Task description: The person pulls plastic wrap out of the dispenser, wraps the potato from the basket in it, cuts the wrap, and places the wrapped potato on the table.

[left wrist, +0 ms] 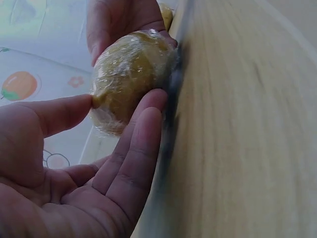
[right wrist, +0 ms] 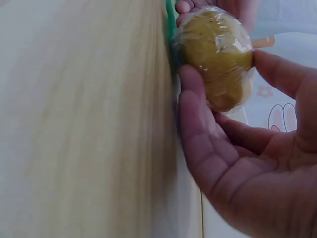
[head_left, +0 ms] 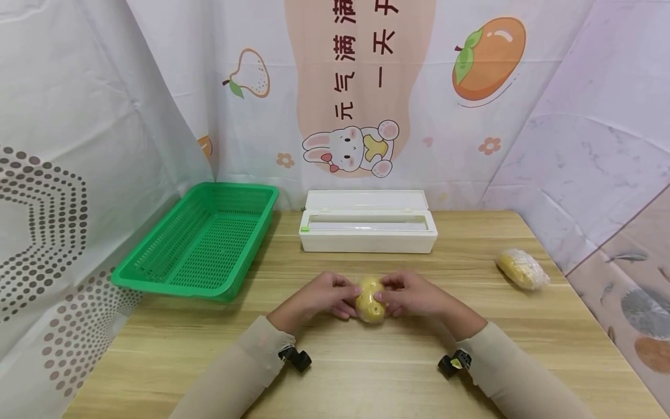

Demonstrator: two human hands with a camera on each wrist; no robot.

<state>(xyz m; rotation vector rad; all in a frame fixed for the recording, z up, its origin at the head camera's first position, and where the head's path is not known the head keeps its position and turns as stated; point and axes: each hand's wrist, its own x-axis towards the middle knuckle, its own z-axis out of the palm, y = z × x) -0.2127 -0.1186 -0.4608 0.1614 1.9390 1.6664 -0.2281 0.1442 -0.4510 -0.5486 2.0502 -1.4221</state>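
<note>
A yellow potato (head_left: 370, 302) wrapped in clear plastic film is between my two hands, low over the middle of the table. My left hand (head_left: 331, 295) holds it from the left, thumb on top and fingers beneath its side. On the other side my right hand (head_left: 413, 295) grips it, with the thumb pressing the film. In the left wrist view the film clings closely round the potato (left wrist: 131, 74), with wrinkles near the thumb. The right wrist view shows the potato (right wrist: 218, 64) pinched between thumb and fingertips.
Behind the hands stands a white cling film box (head_left: 368, 241) with its lid up and a roll inside. A green basket (head_left: 230, 288) is at the left. Another film-wrapped potato (head_left: 520, 269) lies at the right edge of the wooden table (head_left: 377, 378).
</note>
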